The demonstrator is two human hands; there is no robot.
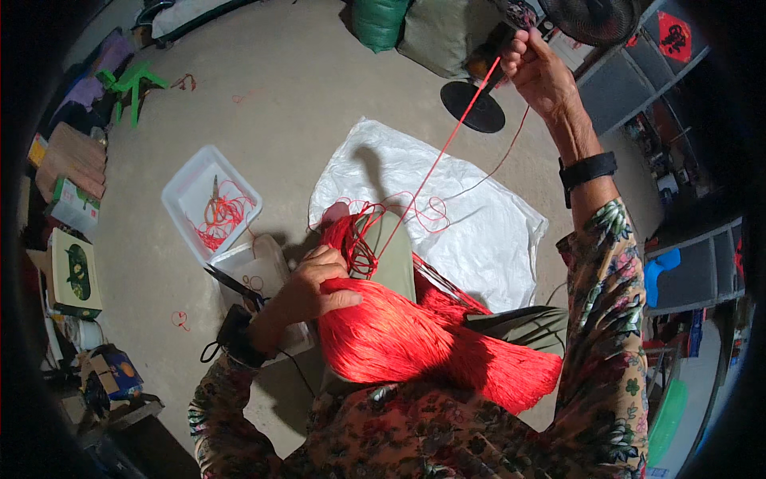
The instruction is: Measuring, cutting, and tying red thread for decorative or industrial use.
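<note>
A thick skein of shiny red cord point(391, 327) lies across my lap and knees. My left hand point(315, 279) grips its upper left end, thumb on top and fingers curled over the gathered loops. High at the right, my right hand point(542, 76) is closed in a pinch on a single red cord point(448, 142). That strand runs taut and slanting down to the loops by my left hand. From the right hand a slacker length point(511, 148) drops toward a white sheet point(471, 231) on the floor, where thin loops of cord lie.
Left of my knees, a white plastic tray point(177, 209) holds orange-handled scissors point(214, 206) and red cord scraps. A clear container point(275, 267) and dark blades point(231, 279) are beside my left wrist. A fan point(594, 16), green stool point(132, 84), boxes and shelves point(622, 92) stand around.
</note>
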